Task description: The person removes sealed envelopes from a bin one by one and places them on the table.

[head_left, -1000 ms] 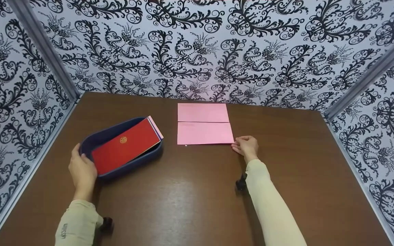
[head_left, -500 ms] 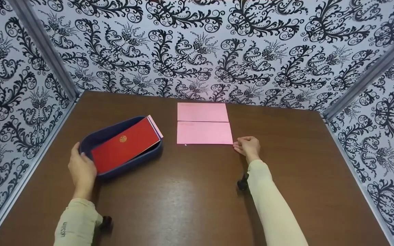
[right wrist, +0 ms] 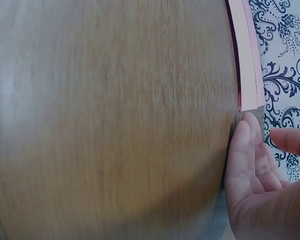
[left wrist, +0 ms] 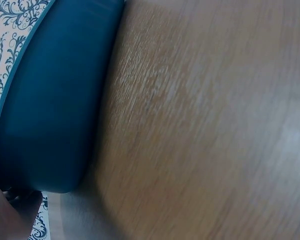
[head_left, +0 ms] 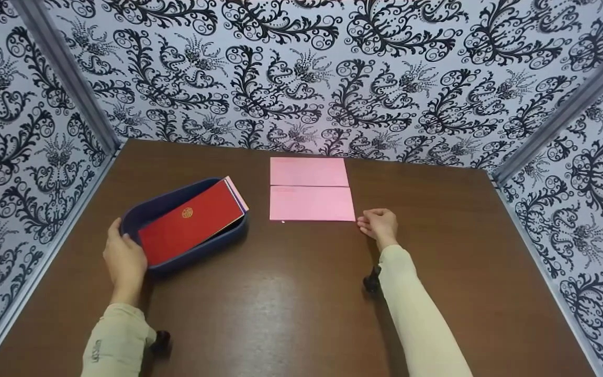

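Mostly hidden behind the tray (head_left: pixel 176 195), left hand (head_left: pixel 125 260) grips its rim; right hand (head_left: pixel 380 225) fingers loosely curled, holding nothing.

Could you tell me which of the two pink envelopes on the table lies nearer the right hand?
The nearer pink envelope, whose near right corner lies right beside the right hand. The farther pink envelope lies behind it, toward the wall.

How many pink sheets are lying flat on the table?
2: the far pink sheet near the wall and the near pink sheet just in front, its corner by the right hand. More pink peeks from the tray.
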`<state>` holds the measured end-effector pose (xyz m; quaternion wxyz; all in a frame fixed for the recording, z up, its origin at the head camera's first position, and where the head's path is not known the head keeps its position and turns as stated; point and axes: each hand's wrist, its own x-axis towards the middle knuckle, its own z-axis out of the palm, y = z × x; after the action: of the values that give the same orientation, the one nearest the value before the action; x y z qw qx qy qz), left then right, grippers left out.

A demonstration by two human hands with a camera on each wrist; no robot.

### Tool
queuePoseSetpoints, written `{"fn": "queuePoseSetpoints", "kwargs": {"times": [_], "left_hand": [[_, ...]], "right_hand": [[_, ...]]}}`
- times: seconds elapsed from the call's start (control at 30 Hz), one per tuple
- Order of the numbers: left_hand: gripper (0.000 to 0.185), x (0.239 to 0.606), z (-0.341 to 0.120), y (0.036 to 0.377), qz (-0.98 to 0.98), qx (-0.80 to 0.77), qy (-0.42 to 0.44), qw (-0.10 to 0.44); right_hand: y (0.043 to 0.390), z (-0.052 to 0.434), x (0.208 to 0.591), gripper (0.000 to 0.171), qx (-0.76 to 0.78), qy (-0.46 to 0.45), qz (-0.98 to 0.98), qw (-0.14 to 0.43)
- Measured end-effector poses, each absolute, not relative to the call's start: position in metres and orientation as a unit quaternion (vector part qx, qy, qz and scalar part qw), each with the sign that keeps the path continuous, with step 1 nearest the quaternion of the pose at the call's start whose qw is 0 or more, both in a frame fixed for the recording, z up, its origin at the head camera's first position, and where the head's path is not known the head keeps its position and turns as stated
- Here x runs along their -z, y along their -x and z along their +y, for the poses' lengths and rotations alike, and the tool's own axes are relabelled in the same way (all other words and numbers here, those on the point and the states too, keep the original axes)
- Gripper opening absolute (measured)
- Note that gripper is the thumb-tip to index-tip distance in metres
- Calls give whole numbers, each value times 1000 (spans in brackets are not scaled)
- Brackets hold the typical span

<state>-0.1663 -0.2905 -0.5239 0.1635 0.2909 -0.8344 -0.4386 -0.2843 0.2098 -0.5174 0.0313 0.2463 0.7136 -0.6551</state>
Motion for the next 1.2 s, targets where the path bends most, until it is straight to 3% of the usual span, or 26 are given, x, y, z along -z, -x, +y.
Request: {"fn": "queuePoseSetpoints", "kwargs": {"times": [1.2], "left_hand": [[50, 522, -290, 166, -833, 440, -293, 165]], "right_hand": [[285, 169, 509, 20, 660, -199, 723, 52]]}}
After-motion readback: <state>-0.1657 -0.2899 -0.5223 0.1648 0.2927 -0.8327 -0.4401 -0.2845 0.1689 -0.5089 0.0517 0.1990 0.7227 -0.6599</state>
